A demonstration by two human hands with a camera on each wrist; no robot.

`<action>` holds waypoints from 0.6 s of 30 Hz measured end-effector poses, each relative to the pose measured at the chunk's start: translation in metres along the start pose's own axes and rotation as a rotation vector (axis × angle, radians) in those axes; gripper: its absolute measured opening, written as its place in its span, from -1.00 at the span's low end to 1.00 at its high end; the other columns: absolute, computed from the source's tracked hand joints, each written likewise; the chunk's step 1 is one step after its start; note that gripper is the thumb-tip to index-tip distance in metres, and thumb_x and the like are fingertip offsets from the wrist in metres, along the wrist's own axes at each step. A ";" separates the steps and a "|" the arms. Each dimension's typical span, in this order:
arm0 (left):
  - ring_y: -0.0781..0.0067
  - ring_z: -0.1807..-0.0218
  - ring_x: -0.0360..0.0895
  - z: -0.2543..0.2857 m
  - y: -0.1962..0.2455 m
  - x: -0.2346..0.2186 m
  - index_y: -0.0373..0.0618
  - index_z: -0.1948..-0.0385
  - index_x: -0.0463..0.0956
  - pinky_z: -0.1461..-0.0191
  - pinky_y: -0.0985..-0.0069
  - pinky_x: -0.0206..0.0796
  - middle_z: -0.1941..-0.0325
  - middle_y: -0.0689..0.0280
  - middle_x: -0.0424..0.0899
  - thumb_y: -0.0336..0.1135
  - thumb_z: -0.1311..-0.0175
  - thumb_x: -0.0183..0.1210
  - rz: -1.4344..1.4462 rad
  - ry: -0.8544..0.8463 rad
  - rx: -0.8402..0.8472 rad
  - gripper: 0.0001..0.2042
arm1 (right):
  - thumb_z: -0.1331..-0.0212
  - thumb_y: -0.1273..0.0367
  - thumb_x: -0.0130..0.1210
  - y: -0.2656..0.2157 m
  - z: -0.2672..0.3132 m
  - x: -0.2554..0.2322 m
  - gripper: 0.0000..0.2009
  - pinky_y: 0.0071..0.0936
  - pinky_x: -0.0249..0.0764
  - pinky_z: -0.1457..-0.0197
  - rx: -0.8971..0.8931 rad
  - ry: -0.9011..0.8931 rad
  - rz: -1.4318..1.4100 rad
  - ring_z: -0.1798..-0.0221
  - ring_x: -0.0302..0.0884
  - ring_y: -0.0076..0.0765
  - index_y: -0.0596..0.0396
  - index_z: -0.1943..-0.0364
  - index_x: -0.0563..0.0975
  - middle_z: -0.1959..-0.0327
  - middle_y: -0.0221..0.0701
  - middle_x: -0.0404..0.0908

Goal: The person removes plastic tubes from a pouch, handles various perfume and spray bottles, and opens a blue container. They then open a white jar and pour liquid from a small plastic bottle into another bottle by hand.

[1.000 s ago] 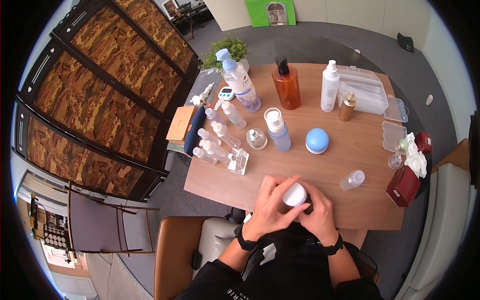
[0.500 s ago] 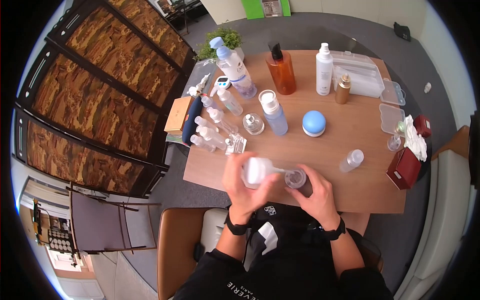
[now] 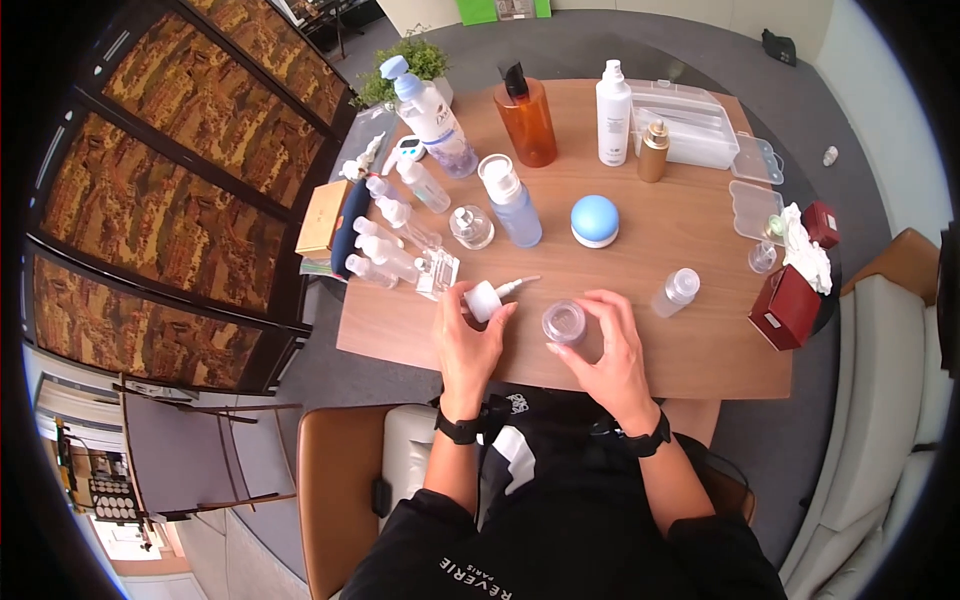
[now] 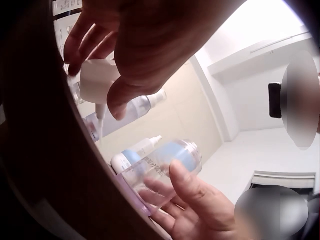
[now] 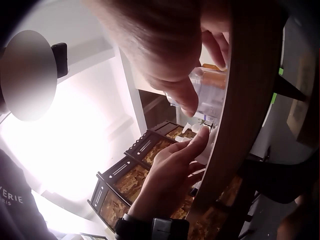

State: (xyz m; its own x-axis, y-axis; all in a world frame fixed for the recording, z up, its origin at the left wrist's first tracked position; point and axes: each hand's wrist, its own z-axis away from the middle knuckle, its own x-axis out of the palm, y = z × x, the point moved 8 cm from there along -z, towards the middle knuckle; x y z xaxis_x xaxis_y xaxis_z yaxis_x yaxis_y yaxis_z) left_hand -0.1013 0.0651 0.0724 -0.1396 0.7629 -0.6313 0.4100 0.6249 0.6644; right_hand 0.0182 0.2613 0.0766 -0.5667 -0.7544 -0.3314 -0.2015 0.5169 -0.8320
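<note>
My left hand (image 3: 468, 345) pinches a white pump head (image 3: 483, 300) between thumb and fingers, tilted so its thin dip tube points right, low over the table. In the left wrist view the white pump head (image 4: 97, 82) has its tube pointing down toward the tabletop. My right hand (image 3: 610, 355) holds a clear, uncapped bottle (image 3: 563, 322), thumb on one side and fingers on the other. The bottle stands upright near the table's front edge; its open mouth shows from above. In the left wrist view the clear bottle (image 4: 160, 172) has printed lettering and a pinkish base.
Several small clear bottles (image 3: 385, 255) and a glass perfume bottle (image 3: 438, 273) stand left. Beyond are a blue pump bottle (image 3: 518, 215), a blue-domed jar (image 3: 595, 220) and an amber bottle (image 3: 528, 125). A small clear bottle (image 3: 677, 292) and a dark red box (image 3: 787, 308) stand right.
Both hands were together around the white top of the bottle. The left hand has drawn the pump head off and moved left and down with it; the right hand stays at the bottle.
</note>
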 end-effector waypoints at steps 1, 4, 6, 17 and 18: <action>0.14 0.24 0.72 0.001 0.001 0.002 -0.25 -0.07 0.54 0.16 0.29 0.58 0.18 0.07 0.73 -0.26 -0.10 0.63 -0.088 0.019 0.064 -0.44 | -0.10 0.38 0.53 -0.010 -0.002 -0.004 -0.41 -0.15 0.60 -0.14 -0.089 0.026 0.145 -0.01 0.66 0.05 0.15 -0.25 0.55 0.08 -0.13 0.63; 0.12 0.28 0.68 0.001 0.003 0.004 -0.25 -0.04 0.55 0.19 0.27 0.54 0.22 0.07 0.71 -0.22 -0.09 0.63 -0.107 0.070 0.065 -0.44 | -0.12 0.37 0.51 0.000 0.001 0.003 -0.39 -0.15 0.57 -0.05 0.019 -0.010 0.082 0.11 0.59 -0.04 0.11 -0.29 0.55 0.22 -0.22 0.54; 0.16 0.31 0.62 -0.001 0.006 0.004 -0.25 -0.01 0.58 0.21 0.26 0.49 0.25 0.08 0.70 -0.24 -0.06 0.64 -0.100 0.076 0.050 -0.47 | -0.16 0.38 0.46 0.006 0.002 0.005 -0.38 -0.13 0.54 0.05 0.093 -0.030 0.055 0.19 0.56 -0.11 0.11 -0.34 0.52 0.25 -0.24 0.54; 0.17 0.14 0.59 0.012 -0.005 0.003 -0.20 -0.26 0.52 0.10 0.31 0.50 -0.13 0.09 0.62 -0.45 -0.07 0.56 -0.031 0.090 0.163 -0.36 | -0.15 0.46 0.46 0.014 0.003 0.012 -0.33 -0.29 0.53 0.17 0.138 0.026 0.103 0.33 0.47 -0.27 0.13 -0.40 0.47 0.29 -0.34 0.56; 0.13 0.10 0.60 0.012 -0.005 0.003 -0.20 -0.25 0.52 0.04 0.30 0.52 -0.13 0.08 0.61 -0.48 -0.09 0.54 -0.009 0.100 0.176 -0.38 | -0.13 0.47 0.47 0.014 0.004 0.011 -0.31 -0.30 0.52 0.18 0.135 0.038 0.096 0.34 0.46 -0.29 0.13 -0.41 0.47 0.29 -0.35 0.57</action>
State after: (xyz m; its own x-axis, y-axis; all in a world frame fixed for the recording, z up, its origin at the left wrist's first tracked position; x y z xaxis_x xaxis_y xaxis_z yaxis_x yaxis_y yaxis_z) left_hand -0.0927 0.0624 0.0626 -0.2291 0.7757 -0.5881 0.5580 0.5997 0.5736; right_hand 0.0127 0.2586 0.0598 -0.6083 -0.6873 -0.3969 -0.0379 0.5247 -0.8505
